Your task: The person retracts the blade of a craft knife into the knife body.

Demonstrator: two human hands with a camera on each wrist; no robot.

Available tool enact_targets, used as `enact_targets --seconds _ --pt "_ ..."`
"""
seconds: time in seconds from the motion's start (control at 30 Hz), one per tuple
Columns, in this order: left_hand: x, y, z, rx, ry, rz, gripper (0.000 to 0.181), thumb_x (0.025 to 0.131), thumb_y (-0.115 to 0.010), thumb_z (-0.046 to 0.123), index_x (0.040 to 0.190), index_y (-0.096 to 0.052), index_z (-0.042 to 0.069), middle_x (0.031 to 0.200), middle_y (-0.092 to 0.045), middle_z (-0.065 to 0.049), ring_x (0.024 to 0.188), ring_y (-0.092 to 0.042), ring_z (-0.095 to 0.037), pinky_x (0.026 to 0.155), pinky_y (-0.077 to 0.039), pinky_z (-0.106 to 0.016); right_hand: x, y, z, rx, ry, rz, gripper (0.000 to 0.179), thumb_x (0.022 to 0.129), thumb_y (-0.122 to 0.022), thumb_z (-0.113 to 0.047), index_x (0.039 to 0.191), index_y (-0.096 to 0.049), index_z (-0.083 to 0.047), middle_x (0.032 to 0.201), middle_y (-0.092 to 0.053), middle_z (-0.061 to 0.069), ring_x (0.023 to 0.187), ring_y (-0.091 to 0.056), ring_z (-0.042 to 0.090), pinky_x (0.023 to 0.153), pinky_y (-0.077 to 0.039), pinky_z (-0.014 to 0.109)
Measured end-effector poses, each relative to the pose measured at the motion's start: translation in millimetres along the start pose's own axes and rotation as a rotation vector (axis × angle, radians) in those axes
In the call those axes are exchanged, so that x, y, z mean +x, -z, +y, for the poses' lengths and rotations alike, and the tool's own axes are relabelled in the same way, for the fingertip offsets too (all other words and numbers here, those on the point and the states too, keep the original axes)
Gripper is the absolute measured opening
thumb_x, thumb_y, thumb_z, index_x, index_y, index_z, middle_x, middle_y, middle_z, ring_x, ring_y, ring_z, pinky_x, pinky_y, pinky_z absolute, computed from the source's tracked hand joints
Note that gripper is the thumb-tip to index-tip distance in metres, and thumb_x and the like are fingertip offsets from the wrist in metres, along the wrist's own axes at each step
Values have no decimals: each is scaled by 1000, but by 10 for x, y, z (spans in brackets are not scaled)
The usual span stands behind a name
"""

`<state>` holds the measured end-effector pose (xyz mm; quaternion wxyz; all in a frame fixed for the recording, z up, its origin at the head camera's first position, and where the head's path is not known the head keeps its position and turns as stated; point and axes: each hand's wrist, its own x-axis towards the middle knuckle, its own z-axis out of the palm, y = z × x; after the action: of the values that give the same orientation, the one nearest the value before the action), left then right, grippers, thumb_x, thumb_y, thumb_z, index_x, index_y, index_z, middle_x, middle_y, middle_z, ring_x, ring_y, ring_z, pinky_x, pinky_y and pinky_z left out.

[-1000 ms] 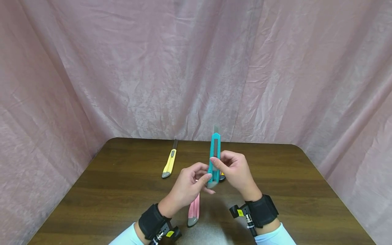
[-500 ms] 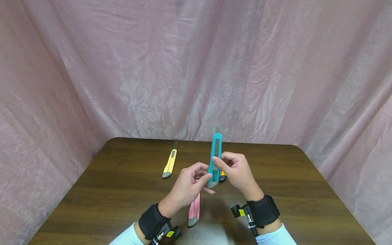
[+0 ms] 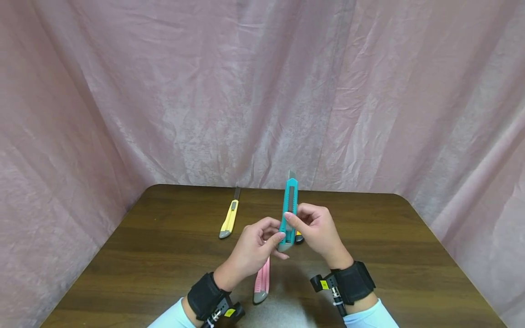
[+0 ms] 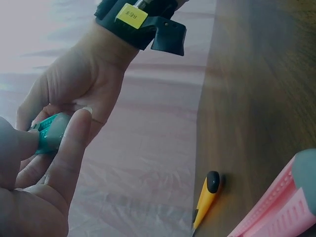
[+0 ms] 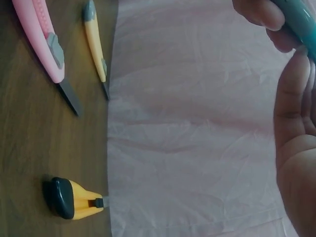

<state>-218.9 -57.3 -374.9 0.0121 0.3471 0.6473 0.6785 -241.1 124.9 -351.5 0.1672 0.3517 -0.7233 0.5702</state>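
A teal utility knife is held up over the table, nearly upright, with a short length of blade showing at its top. My left hand grips its grey lower end between thumb and fingers. Higher on the body, my right hand pinches it, the thumb lying over the slider area and hiding it. In the left wrist view the grey end cap shows between the left fingers. Below the left hand lies a pink utility knife, its upper part hidden by that hand in the head view.
On the brown table a yellow utility knife lies at the back left, blade out. An orange and black utility knife lies behind the right hand, blade tip showing. Pink curtains hang behind the table.
Both hands keep their hold on the teal utility knife. It has shifted very slightly to the right in view, and the right hand with it. The other knives stay on the table.
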Motion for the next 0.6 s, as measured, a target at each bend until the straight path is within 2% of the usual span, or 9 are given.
enact_targets --seconds 0.2,0.4,0.5,0.6 --pt "-4 -1 12 17 6 1 15 94 -51 -8 109 -52 -8 93 -62 -24 72 -64 -35 58 -57 -47 2 29 -14 -2 -56 -34 17 90 -62 1 74 -64 -3 59 -55 3 48 -50 20 37 -45 32" --pt "-9 0 6 9 5 -2 15 94 -50 -8 109 -51 -8 93 -62 -24 73 -64 -35 58 -57 -47 -7 31 -4 10 -64 -57 17 91 -60 2 75 -63 -3 60 -54 2 49 -49 19 38 -45 30" --pt "-6 0 -43 -2 -17 0 15 94 -50 -9 109 -51 -8 93 -62 -24 72 -64 -34 56 -57 -48 -14 26 6 17 -56 -59 16 91 -60 3 76 -63 -3 61 -54 3 49 -49 18 38 -45 34" --pt "2 12 -136 -6 -38 9 15 94 -50 -10 109 -52 -6 92 -63 -22 70 -65 -31 56 -57 -47 -20 15 20 29 -49 -57 14 90 -61 4 78 -63 -3 62 -55 6 50 -49 17 39 -45 31"
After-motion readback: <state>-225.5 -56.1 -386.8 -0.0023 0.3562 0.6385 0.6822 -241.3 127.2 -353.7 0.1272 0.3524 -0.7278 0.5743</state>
